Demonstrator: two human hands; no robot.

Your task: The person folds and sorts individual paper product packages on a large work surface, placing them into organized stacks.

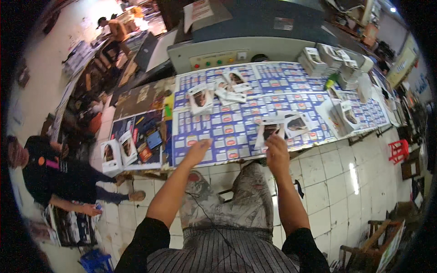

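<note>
My left hand rests at the near edge of the table, its fingers curled together; whatever may be in them is hidden. My right hand pinches the near part of a white printed sheet with a dark picture on it. Just right of that, another printed sheet lies on the table. Beyond my left hand stands a stack of white booklets with a dark cover picture. Several loose booklets lie overlapping to the right of that stack.
The table is covered with blue-and-white printed sheets. More booklet stacks stand at the far right, others at the left. A machine panel with buttons rises behind. One person is at the left, near a blue stool.
</note>
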